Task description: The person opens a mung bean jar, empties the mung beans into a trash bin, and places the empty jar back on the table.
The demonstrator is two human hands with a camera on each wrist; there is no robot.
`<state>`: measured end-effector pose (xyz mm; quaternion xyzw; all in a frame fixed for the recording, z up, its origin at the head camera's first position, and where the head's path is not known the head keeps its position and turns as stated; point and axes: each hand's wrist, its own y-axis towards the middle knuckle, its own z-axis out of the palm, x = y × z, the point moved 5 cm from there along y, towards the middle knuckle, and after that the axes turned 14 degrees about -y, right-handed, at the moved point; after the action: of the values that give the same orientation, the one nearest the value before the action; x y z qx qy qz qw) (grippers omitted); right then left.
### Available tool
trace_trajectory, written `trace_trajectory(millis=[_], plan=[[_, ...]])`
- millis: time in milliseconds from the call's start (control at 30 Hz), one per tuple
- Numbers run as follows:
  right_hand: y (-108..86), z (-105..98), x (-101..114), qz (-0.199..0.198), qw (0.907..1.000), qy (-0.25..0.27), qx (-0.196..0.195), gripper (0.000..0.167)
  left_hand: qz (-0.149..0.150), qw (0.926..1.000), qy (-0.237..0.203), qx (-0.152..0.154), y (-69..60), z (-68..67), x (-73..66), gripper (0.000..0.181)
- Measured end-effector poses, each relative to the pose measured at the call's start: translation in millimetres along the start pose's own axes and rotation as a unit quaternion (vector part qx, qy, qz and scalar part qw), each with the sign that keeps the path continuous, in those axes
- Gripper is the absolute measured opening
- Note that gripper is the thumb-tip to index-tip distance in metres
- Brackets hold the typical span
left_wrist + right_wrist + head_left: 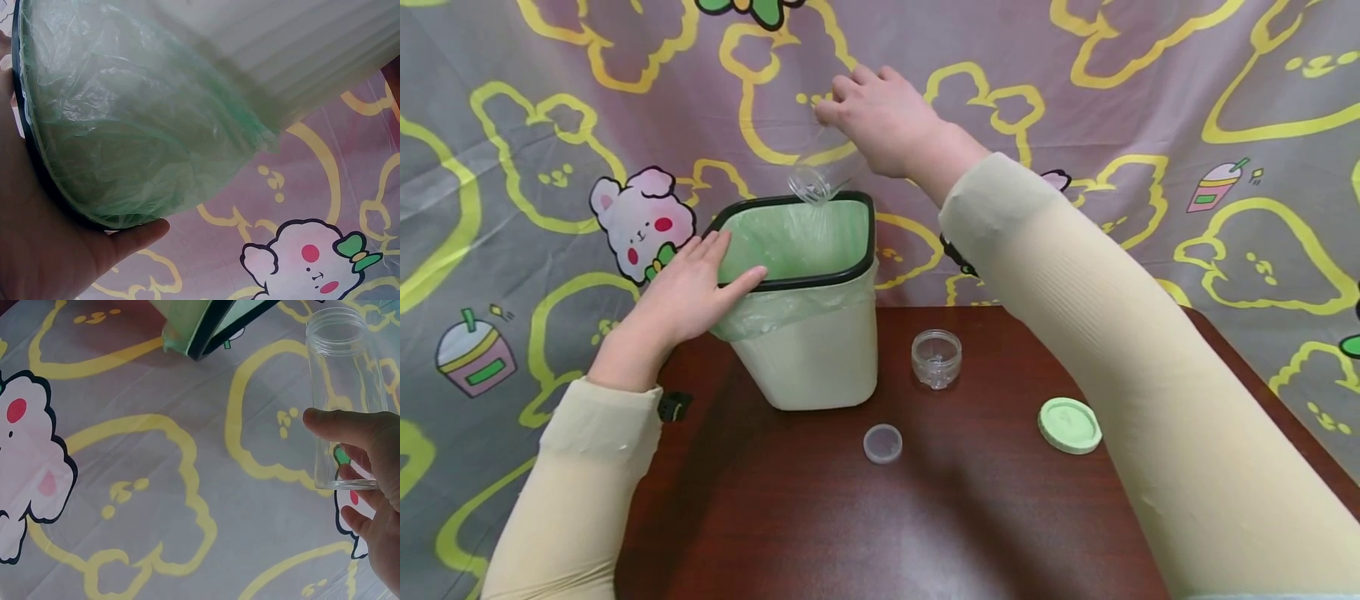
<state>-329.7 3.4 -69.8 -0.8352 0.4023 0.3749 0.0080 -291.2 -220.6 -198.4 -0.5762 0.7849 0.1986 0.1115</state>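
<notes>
My right hand [883, 117] holds a clear bottle [831, 171] above the back rim of a trash bin, its open mouth tilted down toward the bin. In the right wrist view, the thumb and fingers wrap the lower part of the transparent bottle [344, 375]; no contents show inside. The cream trash bin [812, 358] stands on the table with a black rim and a green liner bag [125, 125] folded over it. My left hand [681, 287] rests on the bin's near left rim, fingers and thumb spread and fairly straight.
A small clear jar [936, 358] stands right of the bin on the brown table [820, 517]. Nearer lies a small translucent lid [882, 444]; a green round lid [1070, 425] lies by the right forearm. A patterned curtain [1075, 108] hangs behind.
</notes>
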Motion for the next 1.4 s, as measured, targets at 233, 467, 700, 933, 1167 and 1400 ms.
trace_trajectory(millis=[233,467,700,933,1167,1400], plan=[[-4.4,3,-4,0.004,0.9997,0.023,0.005,0.059,-0.001,1.0000,0.004,0.001,0.5,0.4,1.3,0.098],[-14.8,13,-14,0.021,0.9956,0.089,0.017,0.057,-0.006,1.0000,0.002,0.003,1.3,0.9,1.3,0.098],[-28.6,23,-21,0.057,0.9835,0.171,0.017,0.067,-0.007,1.0000,0.004,0.001,1.2,0.8,1.6,0.098],[-51.1,39,-21,0.096,0.9666,0.237,-0.015,0.073,-0.005,1.0000,0.003,0.003,0.9,0.9,1.6,0.098],[-77.2,59,-10,0.148,0.9217,0.356,-0.040,0.066,-0.003,1.0000,0.009,0.000,1.2,-0.6,-0.2,0.097],[-113.3,85,7,0.148,0.8638,0.479,-0.044,0.050,-0.001,1.0000,0.007,0.003,0.9,0.4,0.0,0.096]])
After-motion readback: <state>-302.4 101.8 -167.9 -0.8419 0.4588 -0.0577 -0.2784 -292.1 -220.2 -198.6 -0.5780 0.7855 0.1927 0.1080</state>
